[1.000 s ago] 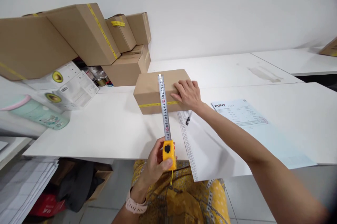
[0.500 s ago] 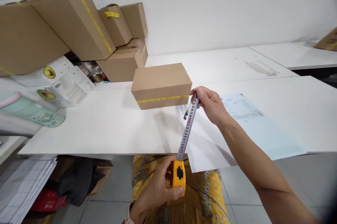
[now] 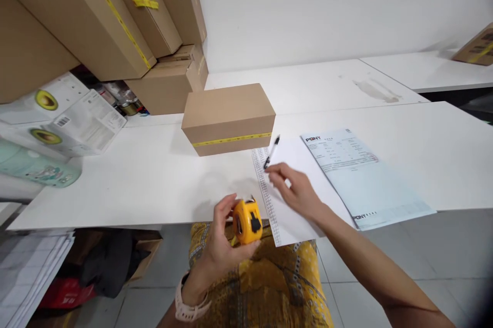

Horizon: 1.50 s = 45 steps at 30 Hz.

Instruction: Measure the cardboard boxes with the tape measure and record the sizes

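Observation:
My left hand (image 3: 225,238) is wrapped around a yellow tape measure (image 3: 247,221) at the table's front edge. The tape's blade is drawn in, with only its short end hook showing at the top. Over the spiral notebook (image 3: 304,164), my right hand (image 3: 295,189) has loosely bent fingers with a gap between thumb and forefinger. Nothing is held in it. Its fingertips are by the lower end of a black and white pen (image 3: 272,151) lying on the notebook; I cannot tell whether they touch it. Behind the notebook's left corner stands a closed cardboard box (image 3: 229,117) with yellow tape.
A pale blue printed sheet (image 3: 370,184) overlaps the notebook's right side. Stacked cartons (image 3: 162,84), a white avocado-printed box (image 3: 88,122) and a mint green bottle (image 3: 50,169) occupy the left. Another carton (image 3: 475,45) sits far right.
The tape blade, earlier stretched between both hands, has gone back into its case. My right hand has let go of its end and come down beside the pen. My left hand has risen slightly.

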Motion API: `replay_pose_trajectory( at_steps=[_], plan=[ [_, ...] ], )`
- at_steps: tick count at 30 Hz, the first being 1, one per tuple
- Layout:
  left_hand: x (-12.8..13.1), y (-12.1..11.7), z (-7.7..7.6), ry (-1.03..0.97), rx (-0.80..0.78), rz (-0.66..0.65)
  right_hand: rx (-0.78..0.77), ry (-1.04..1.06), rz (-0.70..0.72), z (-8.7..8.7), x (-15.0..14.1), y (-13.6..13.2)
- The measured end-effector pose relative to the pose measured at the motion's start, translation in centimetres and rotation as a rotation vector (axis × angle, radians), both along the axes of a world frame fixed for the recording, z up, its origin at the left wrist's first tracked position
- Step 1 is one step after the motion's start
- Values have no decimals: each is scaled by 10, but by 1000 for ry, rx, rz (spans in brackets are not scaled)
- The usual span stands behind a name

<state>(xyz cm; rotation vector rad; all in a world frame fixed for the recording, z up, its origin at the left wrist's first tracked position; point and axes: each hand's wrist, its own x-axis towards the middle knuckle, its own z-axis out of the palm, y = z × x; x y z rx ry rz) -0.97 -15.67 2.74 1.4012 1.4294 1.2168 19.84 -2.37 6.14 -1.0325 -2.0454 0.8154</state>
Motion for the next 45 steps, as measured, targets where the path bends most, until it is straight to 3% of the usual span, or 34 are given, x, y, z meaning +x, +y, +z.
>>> replay_pose_trajectory(
  at_steps=[2,4,7,10,13,16,20,24,27,28,30,32,34,36,38,40,45],
  plan=[
    [-13,19,16,165,179,59,-53,-182,-248,-5,2,34],
    [-27,46,41,347,401,123,-147,-391,-399,-12,0,64],
    [-44,98,84,594,619,221,-198,-583,-462,-23,-9,91],
    [-55,155,115,714,654,279,-157,-658,-416,-28,-15,95],
    [-65,204,121,788,617,254,-113,-684,-386,-29,-13,94],
    [-74,240,111,818,563,259,-121,-612,-387,-28,-1,95],
    [-83,264,99,816,489,258,-279,-230,-371,-22,31,89],
    [-75,259,98,812,531,340,-340,228,-295,-4,66,67],
    [-52,231,83,759,699,301,-199,294,-345,10,79,49],
    [-42,219,73,732,741,199,-143,300,-406,12,80,45],
    [-20,194,46,713,758,-145,-64,345,-557,13,78,41],
    [-2,173,18,704,714,-459,-83,444,-617,10,70,42],
    [13,160,-5,782,630,-630,-246,547,-476,6,58,45],
    [22,153,-17,950,552,-693,-484,612,-229,2,45,49],
    [28,151,-20,1126,487,-701,-681,637,-58,-5,31,54],
    [30,150,-17,1229,429,-700,-757,638,-42,-14,16,61],
    [33,149,-5,1286,300,-716,-598,633,-215,-44,-10,83]
  ],
)
